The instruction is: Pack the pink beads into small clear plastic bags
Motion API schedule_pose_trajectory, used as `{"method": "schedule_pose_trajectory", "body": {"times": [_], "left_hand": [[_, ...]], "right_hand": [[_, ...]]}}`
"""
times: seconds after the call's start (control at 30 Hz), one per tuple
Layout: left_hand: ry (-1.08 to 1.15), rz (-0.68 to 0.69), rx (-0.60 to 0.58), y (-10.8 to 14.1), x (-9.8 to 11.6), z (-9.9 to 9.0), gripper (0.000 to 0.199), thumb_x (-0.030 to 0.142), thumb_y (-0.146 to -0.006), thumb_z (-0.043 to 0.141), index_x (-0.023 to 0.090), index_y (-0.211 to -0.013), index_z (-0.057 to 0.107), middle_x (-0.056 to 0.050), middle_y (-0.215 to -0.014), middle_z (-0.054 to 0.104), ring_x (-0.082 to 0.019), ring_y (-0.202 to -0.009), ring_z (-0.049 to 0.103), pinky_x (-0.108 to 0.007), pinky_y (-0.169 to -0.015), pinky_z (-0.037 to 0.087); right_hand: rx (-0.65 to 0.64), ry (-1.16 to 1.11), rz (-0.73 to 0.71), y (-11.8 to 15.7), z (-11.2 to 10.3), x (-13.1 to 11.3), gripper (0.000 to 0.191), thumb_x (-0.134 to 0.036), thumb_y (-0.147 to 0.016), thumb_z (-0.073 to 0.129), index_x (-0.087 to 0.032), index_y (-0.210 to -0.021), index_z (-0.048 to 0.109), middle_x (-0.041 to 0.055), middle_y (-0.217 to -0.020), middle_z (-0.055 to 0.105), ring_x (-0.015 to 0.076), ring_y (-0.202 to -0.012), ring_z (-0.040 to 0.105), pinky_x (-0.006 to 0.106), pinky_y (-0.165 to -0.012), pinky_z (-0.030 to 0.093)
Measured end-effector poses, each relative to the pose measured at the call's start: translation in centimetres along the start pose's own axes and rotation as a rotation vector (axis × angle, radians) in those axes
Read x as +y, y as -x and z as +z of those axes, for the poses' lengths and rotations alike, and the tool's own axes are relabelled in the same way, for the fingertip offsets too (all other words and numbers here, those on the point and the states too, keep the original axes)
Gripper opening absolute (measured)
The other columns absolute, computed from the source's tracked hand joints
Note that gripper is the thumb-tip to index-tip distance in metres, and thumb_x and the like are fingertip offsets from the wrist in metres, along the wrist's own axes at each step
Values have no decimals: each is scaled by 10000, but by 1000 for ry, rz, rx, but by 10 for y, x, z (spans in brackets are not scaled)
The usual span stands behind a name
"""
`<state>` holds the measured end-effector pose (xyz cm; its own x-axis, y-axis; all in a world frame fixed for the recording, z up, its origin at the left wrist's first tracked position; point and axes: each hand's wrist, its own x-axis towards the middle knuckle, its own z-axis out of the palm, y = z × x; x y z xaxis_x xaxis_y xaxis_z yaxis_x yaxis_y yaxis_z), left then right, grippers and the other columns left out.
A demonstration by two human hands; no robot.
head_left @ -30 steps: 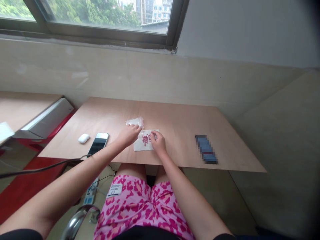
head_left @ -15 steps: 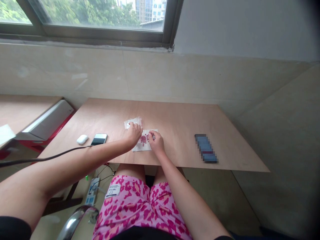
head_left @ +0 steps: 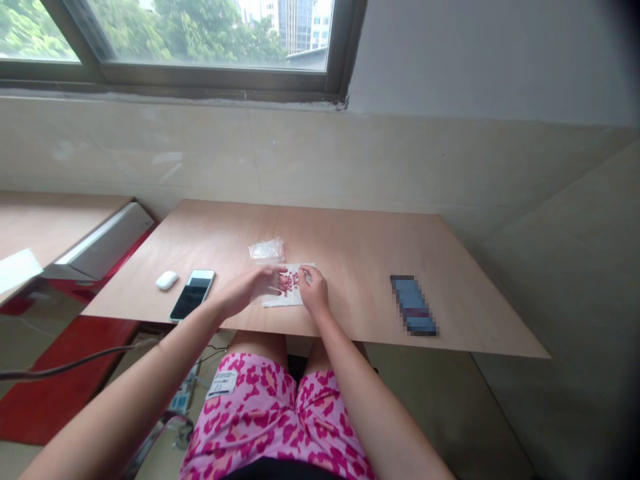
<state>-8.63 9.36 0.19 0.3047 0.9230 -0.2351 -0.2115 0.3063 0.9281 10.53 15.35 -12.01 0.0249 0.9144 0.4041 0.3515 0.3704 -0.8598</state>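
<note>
My left hand (head_left: 247,291) lies flat with its fingers stretched over a cluster of small round red beads (head_left: 291,281), which rest on a white paper napkin (head_left: 279,301). My right hand (head_left: 313,291) sits at the napkin's right side, its fingertips bunched at the beads' edge. Whether those fingertips hold a bead is too small to tell. Just behind the napkin, a crumpled clear plastic bag (head_left: 267,250) lies on the table, apart from both hands.
The light wooden table (head_left: 360,240) also bears a smartphone (head_left: 193,295), a white earbud case (head_left: 167,280) and a pixelated blue rectangular object (head_left: 414,305). A black cable (head_left: 75,368) runs below my left arm. A wall and window stand beyond the table.
My left hand has let go of the plastic bag and moved down over the beads on the napkin. The bag stays behind on the table.
</note>
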Motion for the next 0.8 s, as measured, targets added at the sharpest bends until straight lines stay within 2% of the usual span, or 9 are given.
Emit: {"method": "schedule_pose_trajectory", "body": {"times": [0.13,0.23,0.33,0.4,0.43,0.53,0.6,0.67,0.8], "left_hand": [[279,-7,-56,30,-20,23,460,388,-945,499,95,-1226,715,-177,-1096,746,-306,-1019,693,-451,-964,495],[341,-14,-93,43,-35,34,484,412,-963,475,103,-1258,703,-191,-1146,733,-318,-1044,683,-443,-940,494],[366,-26,-126,53,-50,42,501,444,-977,484,112,-1289,689,-199,-1210,711,-320,-1101,666,-443,-989,480],[369,-39,-149,57,-58,46,499,458,-985,496,131,-1315,678,-196,-1263,691,-320,-1145,653,-447,-1026,468],[363,-50,-168,59,-62,47,495,459,-989,502,144,-1333,669,-193,-1290,680,-321,-1162,648,-453,-1037,465],[315,-72,-236,63,-66,52,483,449,-996,512,166,-1359,655,-187,-1305,676,-328,-1162,657,-481,-1053,459],[233,-62,-251,66,-63,55,465,445,-1003,499,161,-1320,687,-177,-1265,701,-331,-1161,658,-497,-1081,440],[95,-28,-243,71,-58,56,445,447,-1015,481,170,-1259,730,-155,-1236,722,-334,-1209,628,-496,-1134,396],[-210,45,-190,80,-54,55,381,444,-1014,495,238,-1151,785,-86,-1240,733,-325,-1269,567,-446,-1171,351]], "right_hand": [[4,-48,84,-3,0,-1,261,-373,-949,559,-185,-984,736,103,-1028,760,248,-975,701,345,-895,537],[10,-100,139,-10,-5,-9,315,-420,-932,560,-164,-983,737,113,-1001,764,255,-931,707,353,-849,559],[12,-116,143,-14,-19,-27,349,-448,-933,559,-156,-1004,737,120,-1001,765,259,-913,711,354,-817,572],[-81,-172,152,-11,-33,-45,351,-474,-932,586,-166,-1001,739,108,-972,762,251,-878,708,337,-774,575],[-169,-216,163,-6,-41,-55,350,-488,-933,598,-174,-985,741,95,-937,757,242,-845,702,321,-738,571],[-499,-356,249,16,-65,-84,355,-524,-931,633,-189,-885,740,44,-808,706,194,-720,657,266,-610,525],[-644,-447,374,33,-78,-98,361,-549,-914,664,-196,-863,727,4,-701,638,148,-567,565,234,-488,441],[-657,-511,442,49,-89,-107,359,-559,-885,711,-202,-846,713,-17,-660,591,121,-508,489,224,-452,394],[-559,-563,481,70,-100,-111,353,-551,-847,767,-203,-843,709,1,-713,608,133,-561,505,240,-480,420]]}}
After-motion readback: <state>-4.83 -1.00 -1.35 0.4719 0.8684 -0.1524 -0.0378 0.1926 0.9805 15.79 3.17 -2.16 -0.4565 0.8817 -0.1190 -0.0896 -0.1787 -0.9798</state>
